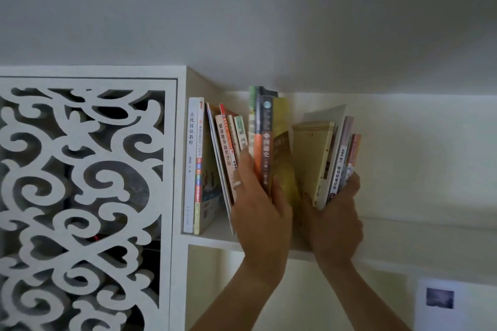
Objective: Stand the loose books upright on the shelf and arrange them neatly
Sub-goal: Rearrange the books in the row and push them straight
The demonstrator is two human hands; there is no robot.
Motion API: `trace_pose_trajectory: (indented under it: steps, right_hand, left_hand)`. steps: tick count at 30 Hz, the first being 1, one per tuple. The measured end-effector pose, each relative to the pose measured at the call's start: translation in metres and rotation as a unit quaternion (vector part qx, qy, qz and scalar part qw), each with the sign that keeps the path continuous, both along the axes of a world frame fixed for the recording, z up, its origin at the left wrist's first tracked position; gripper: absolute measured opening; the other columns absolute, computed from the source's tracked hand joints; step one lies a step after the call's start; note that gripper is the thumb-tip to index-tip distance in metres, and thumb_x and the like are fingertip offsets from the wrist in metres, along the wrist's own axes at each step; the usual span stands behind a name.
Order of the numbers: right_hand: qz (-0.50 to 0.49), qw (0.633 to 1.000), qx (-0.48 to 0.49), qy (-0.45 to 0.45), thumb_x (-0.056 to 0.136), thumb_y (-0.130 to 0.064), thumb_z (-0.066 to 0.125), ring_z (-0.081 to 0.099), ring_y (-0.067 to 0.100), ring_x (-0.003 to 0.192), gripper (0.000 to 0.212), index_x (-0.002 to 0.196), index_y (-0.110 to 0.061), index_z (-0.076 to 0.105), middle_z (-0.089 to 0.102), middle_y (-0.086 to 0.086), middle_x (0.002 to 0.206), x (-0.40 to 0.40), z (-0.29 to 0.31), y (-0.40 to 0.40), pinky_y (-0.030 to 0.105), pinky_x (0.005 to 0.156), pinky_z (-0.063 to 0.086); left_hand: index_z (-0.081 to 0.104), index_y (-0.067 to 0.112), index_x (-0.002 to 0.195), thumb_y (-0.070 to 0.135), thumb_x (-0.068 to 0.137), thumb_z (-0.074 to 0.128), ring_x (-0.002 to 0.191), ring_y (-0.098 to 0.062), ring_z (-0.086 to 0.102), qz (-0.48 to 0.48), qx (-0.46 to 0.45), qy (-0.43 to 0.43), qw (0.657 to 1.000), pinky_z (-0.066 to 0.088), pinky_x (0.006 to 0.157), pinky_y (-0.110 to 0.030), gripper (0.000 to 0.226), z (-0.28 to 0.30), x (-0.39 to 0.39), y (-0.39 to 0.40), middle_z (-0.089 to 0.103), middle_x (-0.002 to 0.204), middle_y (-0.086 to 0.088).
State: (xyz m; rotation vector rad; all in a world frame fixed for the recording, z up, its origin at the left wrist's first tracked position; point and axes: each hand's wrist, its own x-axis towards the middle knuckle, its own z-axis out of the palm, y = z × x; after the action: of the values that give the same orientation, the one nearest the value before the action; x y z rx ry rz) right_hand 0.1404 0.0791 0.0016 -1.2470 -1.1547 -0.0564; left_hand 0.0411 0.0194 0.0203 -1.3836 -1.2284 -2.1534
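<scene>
Loose books point(312, 158) fan out on shelf point(215, 236) at 12 o'clock, L hand point(258, 204) flat-fingered vs spines, R hand point(333, 220) clamped on leaning bunch; thin, floppy, prob. light—grip low near bottom edges.

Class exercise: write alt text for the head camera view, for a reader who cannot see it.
Two hands reach up to a white shelf: the left hand presses against leaning books, while the right hand grips a fanned bundle of books. Two books stand upright at the shelf's left end, beside a white carved scrollwork panel.
</scene>
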Motion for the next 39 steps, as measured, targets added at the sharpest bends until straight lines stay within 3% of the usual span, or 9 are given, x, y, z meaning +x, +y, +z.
trace_pose_trajectory:
  steps: [7,15,20,22,24,26,29,35,39]
  right_hand:
    - [-0.001,1.0,0.015,-0.011,0.08,-0.066,0.074,0.071,0.037,0.09,0.103,0.154,-0.022,0.018,0.066,0.011,0.125,0.001,0.0,0.003,0.046,0.072,0.06]
    - [0.0,0.999,0.027,-0.027,0.079,-0.073,0.068,0.072,0.034,0.091,0.105,0.155,-0.022,0.017,0.066,0.011,0.128,0.001,-0.002,0.006,0.042,0.07,0.06]
    - [0.03,0.998,0.018,-0.052,0.084,-0.081,0.051,0.072,0.032,0.093,0.097,0.154,-0.024,0.014,0.067,0.008,0.127,0.004,-0.002,0.007,0.046,0.075,0.06]
    - [0.039,0.996,0.017,-0.074,0.088,-0.076,0.052,0.072,0.03,0.095,0.092,0.154,-0.025,0.014,0.066,0.006,0.129,0.003,-0.001,0.006,0.045,0.077,0.06]
    - [0.038,0.994,0.021,-0.099,0.091,-0.071,0.051,0.072,0.03,0.096,0.088,0.155,-0.024,0.012,0.065,0.007,0.13,0.002,-0.001,0.007,0.042,0.076,0.059]
    - [0.042,0.991,0.027,-0.123,0.092,-0.075,0.041,0.072,0.031,0.095,0.089,0.157,-0.024,0.01,0.064,0.008,0.129,0.0,-0.001,0.007,0.044,0.075,0.061]
    - [0.067,0.983,0.015,-0.17,0.089,-0.085,0.023,0.071,0.029,0.093,0.092,0.158,-0.026,0.005,0.062,0.007,0.129,-0.002,0.0,0.005,0.047,0.075,0.061]
    - [0.045,0.965,-0.039,-0.254,0.079,-0.089,0.034,0.07,0.028,0.099,0.11,0.159,-0.025,-0.006,0.058,0.007,0.132,-0.006,0.0,0.005,0.041,0.077,0.057]
    - [0.046,0.968,-0.034,-0.244,0.08,-0.088,0.036,0.07,0.028,0.096,0.108,0.159,-0.026,-0.004,0.059,0.006,0.129,-0.006,-0.001,0.006,0.041,0.076,0.057]
  left_hand:
    - [0.029,0.036,0.149,0.033,0.101,0.065,0.106,0.007,0.054,-0.042,-0.057,0.011,0.997,0.05,0.092,-0.016,0.061,-0.021,0.022,0.038,0.057,0.125,0.02]
    - [0.024,0.025,0.155,0.038,0.107,0.05,0.128,-0.008,0.056,-0.025,-0.031,-0.012,0.999,0.057,0.102,-0.034,0.056,-0.019,0.03,0.07,0.051,0.146,-0.001]
    - [-0.006,0.022,0.165,0.06,0.105,0.021,0.16,-0.014,0.0,-0.071,-0.086,0.047,0.993,0.018,0.13,-0.045,0.076,-0.015,0.028,0.075,0.002,0.173,0.001]
    - [0.004,0.018,0.166,0.058,0.104,0.017,0.156,-0.023,0.024,-0.042,-0.131,0.073,0.988,0.034,0.124,-0.045,0.075,-0.012,0.021,0.068,0.013,0.171,-0.006]
    - [0.034,0.012,0.158,0.052,0.102,0.023,0.131,-0.027,0.055,0.09,-0.141,0.135,0.977,0.054,0.105,-0.042,0.069,-0.007,0.007,0.056,0.039,0.156,-0.015]
    - [0.057,0.013,0.141,0.043,0.103,0.041,0.118,-0.028,0.057,0.243,-0.084,0.199,0.946,0.055,0.094,-0.042,0.051,-0.001,-0.012,0.056,0.053,0.138,-0.016]
    - [0.047,0.014,0.152,0.042,0.103,0.054,0.125,-0.031,0.047,0.368,-0.051,0.204,0.906,0.048,0.096,-0.044,0.057,0.021,-0.037,0.064,0.051,0.142,-0.017]
    - [0.038,0.015,0.158,0.051,0.103,0.047,0.136,-0.034,0.04,0.401,-0.086,0.237,0.881,0.039,0.102,-0.044,0.066,0.036,-0.057,0.07,0.046,0.152,-0.017]
    - [0.055,0.024,0.139,0.043,0.098,0.05,0.126,-0.032,0.047,0.321,-0.101,0.203,0.92,0.041,0.094,-0.043,0.045,0.048,-0.056,0.06,0.048,0.142,-0.014]
